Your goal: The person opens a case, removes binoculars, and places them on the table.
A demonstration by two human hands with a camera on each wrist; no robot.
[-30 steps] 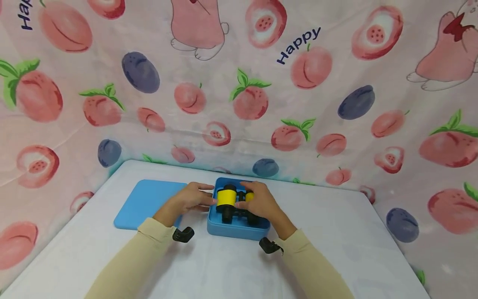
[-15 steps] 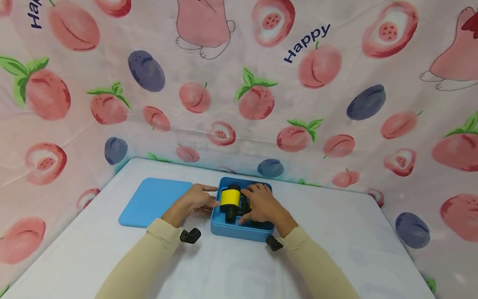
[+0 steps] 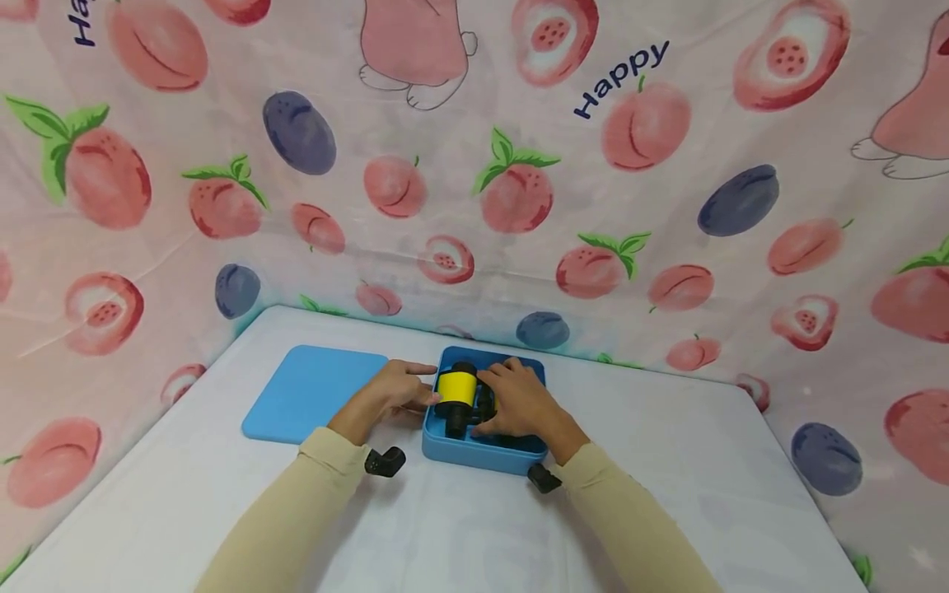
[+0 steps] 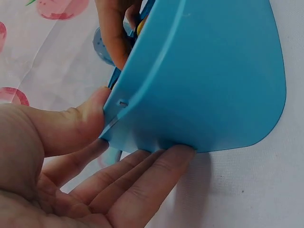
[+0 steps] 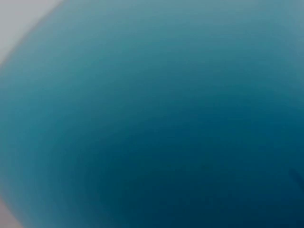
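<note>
Black-and-yellow binoculars [image 3: 455, 389] lie inside a blue box [image 3: 482, 455], their left barrel in plain sight. My right hand [image 3: 523, 403] grips the right barrel from above and covers most of it. At the box's left side, my left hand [image 3: 395, 389] holds the wall. The left wrist view shows the thumb [image 4: 80, 121] at the box's rim and the fingers [image 4: 156, 178] along its lower edge. Blurred blue box wall [image 5: 152, 104] fills the right wrist view, where the right hand's grip is hidden.
A flat blue lid [image 3: 311, 391] lies left of the box, partly behind the left hand. Both stand on a white-covered table [image 3: 667, 478]. A fruit-patterned cloth [image 3: 474, 181] hangs behind the table and along its sides.
My right hand has shifted right along the binoculars and now covers their right barrel. My left hand stays at the box's left side. The head view has shifted slightly.
</note>
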